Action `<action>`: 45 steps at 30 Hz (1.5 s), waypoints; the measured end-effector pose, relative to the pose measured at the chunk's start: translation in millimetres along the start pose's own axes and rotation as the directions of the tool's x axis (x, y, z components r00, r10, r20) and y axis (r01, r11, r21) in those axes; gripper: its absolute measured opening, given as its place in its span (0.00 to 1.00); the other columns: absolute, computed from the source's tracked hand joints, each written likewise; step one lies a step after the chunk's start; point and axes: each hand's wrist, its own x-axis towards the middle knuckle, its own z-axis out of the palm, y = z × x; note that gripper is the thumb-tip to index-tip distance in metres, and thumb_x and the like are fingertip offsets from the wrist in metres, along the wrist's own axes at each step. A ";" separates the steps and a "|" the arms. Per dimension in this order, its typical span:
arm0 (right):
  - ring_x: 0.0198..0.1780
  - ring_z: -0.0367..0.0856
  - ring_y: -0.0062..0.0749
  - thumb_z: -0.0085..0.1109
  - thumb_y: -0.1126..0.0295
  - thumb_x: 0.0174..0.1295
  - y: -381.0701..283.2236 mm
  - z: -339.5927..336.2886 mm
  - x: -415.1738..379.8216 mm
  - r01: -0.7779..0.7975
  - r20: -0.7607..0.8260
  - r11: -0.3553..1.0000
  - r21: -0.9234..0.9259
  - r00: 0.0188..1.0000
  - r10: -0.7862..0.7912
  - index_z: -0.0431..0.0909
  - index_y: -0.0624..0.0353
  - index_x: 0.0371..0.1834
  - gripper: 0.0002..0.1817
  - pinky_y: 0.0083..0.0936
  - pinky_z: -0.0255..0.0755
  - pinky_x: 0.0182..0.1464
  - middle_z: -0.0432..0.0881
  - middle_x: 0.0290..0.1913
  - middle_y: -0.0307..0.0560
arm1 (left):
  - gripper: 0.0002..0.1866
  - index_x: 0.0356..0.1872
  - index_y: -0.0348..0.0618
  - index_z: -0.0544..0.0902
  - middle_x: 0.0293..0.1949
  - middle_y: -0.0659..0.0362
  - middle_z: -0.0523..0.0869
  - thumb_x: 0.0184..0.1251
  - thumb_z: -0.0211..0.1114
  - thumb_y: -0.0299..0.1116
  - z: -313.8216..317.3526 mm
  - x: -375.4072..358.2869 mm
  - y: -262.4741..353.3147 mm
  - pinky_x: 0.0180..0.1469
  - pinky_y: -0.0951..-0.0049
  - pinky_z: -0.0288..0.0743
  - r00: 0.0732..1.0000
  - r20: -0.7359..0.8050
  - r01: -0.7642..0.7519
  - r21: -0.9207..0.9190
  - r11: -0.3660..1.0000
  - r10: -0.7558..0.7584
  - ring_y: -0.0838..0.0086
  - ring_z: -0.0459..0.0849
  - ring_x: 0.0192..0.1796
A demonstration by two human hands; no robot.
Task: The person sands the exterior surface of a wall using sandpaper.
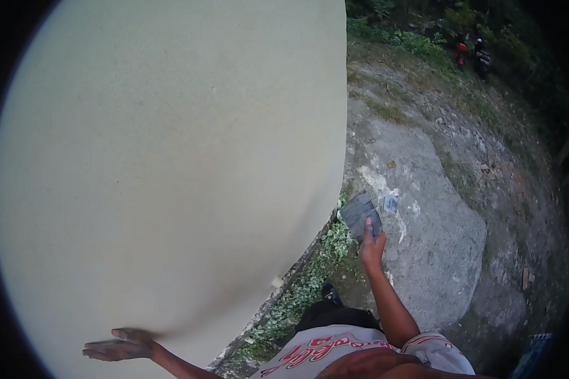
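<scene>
A pale, smooth wall [189, 145] fills the left side of the view. My left hand [121, 345] is against or close over its lower part, fingers stretched out, palm bare, with a soft shadow beside it. Out past the wall's edge, my right hand [372, 245] grips a dark grey, creased sheet of sandpaper [360, 216], thumb pressed along its face. The sheet overlaps the wall's edge and the ground behind it in this view. Greyish dust shows on the left hand's fingers.
A concrete slab [433, 234] spreads to my right, with a small grey-blue piece [391, 203] lying on it. Low leafy plants [297, 297] line the wall's foot, near my dark shoe [330, 294]. Farther back are a grassy slope and a parked motorbike [481, 58].
</scene>
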 end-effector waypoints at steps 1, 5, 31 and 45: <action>0.53 0.79 0.30 0.57 0.55 0.79 -8.1 5.1 14.0 -0.002 0.091 1.000 0.010 0.996 0.001 0.80 0.71 0.54 0.23 0.32 0.71 0.60 0.85 0.52 0.47 | 0.42 0.83 0.42 0.59 0.84 0.47 0.54 0.81 0.46 0.64 7.7 2.0 15.1 0.81 0.43 0.48 1.000 -0.007 0.003 -0.036 0.999 -0.003 0.50 0.55 0.84; 0.54 0.79 0.29 0.55 0.54 0.80 -67.3 31.4 29.6 0.162 0.035 0.967 0.194 0.984 -0.172 0.79 0.71 0.57 0.25 0.32 0.71 0.61 0.85 0.54 0.47 | 0.43 0.84 0.41 0.56 0.85 0.49 0.53 0.81 0.45 0.63 16.0 44.9 100.6 0.83 0.43 0.39 0.989 0.057 -0.137 0.042 0.990 0.134 0.50 0.51 0.85; 0.67 0.75 0.41 0.54 0.54 0.80 -209.8 33.5 238.9 0.035 0.260 0.691 0.722 0.912 -0.318 0.66 0.76 0.71 0.33 0.37 0.66 0.73 0.74 0.69 0.60 | 0.42 0.82 0.61 0.62 0.84 0.58 0.59 0.72 0.60 0.64 94.3 390.5 407.2 0.82 0.37 0.40 0.914 -0.074 -0.402 -0.048 0.914 0.398 0.56 0.53 0.85; 0.74 0.72 0.59 0.39 0.64 0.84 -417.9 59.6 198.4 0.939 -0.400 -0.200 0.280 -0.075 -0.914 0.69 0.66 0.74 0.23 0.51 0.63 0.75 0.73 0.72 0.65 | 0.45 0.83 0.64 0.60 0.84 0.61 0.59 0.69 0.59 0.68 75.3 206.6 413.9 0.84 0.37 0.36 0.936 0.125 -0.311 -0.144 0.939 0.329 0.56 0.51 0.86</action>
